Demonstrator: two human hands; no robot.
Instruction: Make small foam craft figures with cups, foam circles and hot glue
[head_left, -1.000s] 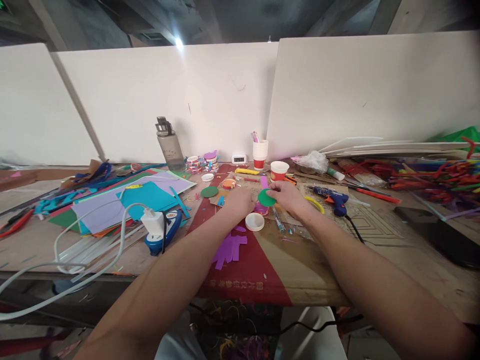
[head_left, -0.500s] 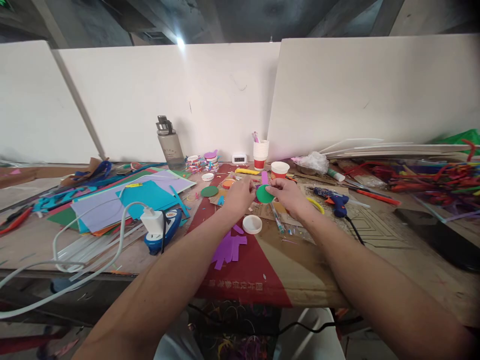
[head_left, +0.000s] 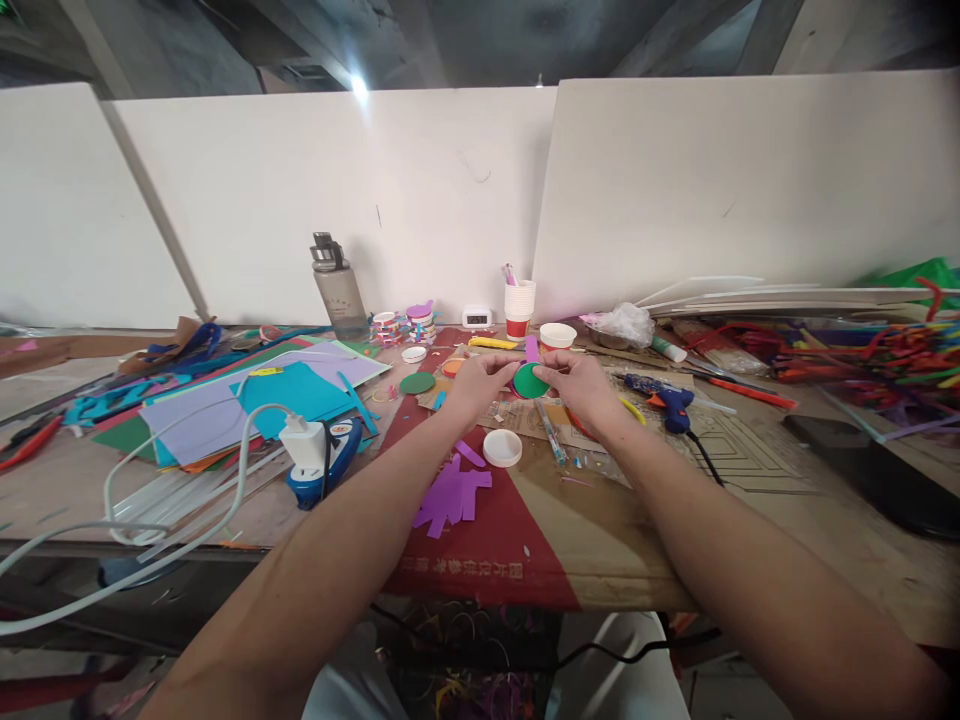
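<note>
A round green disc (head_left: pixel 530 381) is held upright between my two hands, over the middle of the cardboard. My left hand (head_left: pixel 480 388) pinches it at the left edge, and my right hand (head_left: pixel 585 388) grips the right edge with thumb and fingers. Behind the disc a purple strip (head_left: pixel 532 347) sticks up; whether it is joined to the disc I cannot tell. Nearer to me lie a shallow white lid (head_left: pixel 502 448) and a pile of purple paper strips (head_left: pixel 453 495). Another green disc (head_left: pixel 417 383) rests left of my left hand.
A blue glue gun (head_left: pixel 671 402) lies to the right, near a black phone-like slab (head_left: pixel 870 470). Coloured sheets (head_left: pixel 300 392) and a blue power strip (head_left: pixel 327 470) with a white cable are on the left. A bottle (head_left: pixel 339 290) and paper cups (head_left: pixel 520 310) stand behind.
My left hand has come in to the disc's left edge, so both hands now hold it. The disc has turned slightly and faces me more.
</note>
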